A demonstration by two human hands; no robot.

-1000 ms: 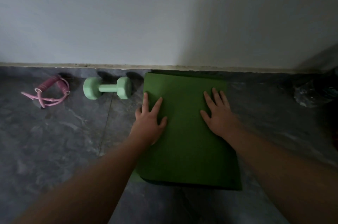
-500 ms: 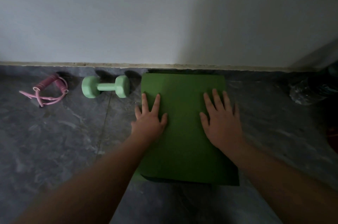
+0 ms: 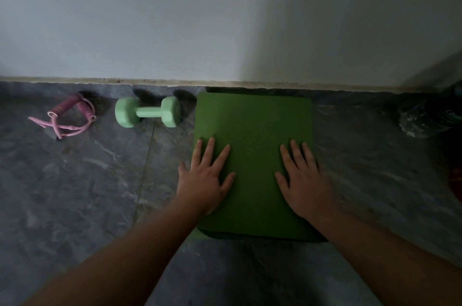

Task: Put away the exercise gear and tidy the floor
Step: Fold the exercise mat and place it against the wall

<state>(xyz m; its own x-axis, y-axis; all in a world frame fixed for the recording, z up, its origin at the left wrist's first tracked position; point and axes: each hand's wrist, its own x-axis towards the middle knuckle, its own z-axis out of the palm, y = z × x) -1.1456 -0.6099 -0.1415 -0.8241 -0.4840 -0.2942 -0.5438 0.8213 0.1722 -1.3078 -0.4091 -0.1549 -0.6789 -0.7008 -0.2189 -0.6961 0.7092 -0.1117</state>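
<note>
A folded green exercise mat (image 3: 253,128) lies flat on the grey stone floor, its far edge against the wall. My left hand (image 3: 203,178) presses on its left side with fingers spread, the little finger over the mat's edge. My right hand (image 3: 303,180) lies flat on the mat's right side with straight fingers. A mint-green dumbbell (image 3: 148,112) rests on the floor just left of the mat. Further left lies a pink skipping rope (image 3: 68,115) with its handles together.
A pale wall with a beige skirting strip (image 3: 150,81) closes off the far side. A crumpled dark plastic bag (image 3: 422,120) sits in shadow at the right. Bare grey floor (image 3: 75,193) stretches to the left and toward me.
Both hands have slid back toward me along the mat, staying flat on it. The mat now lies squarer to the wall.
</note>
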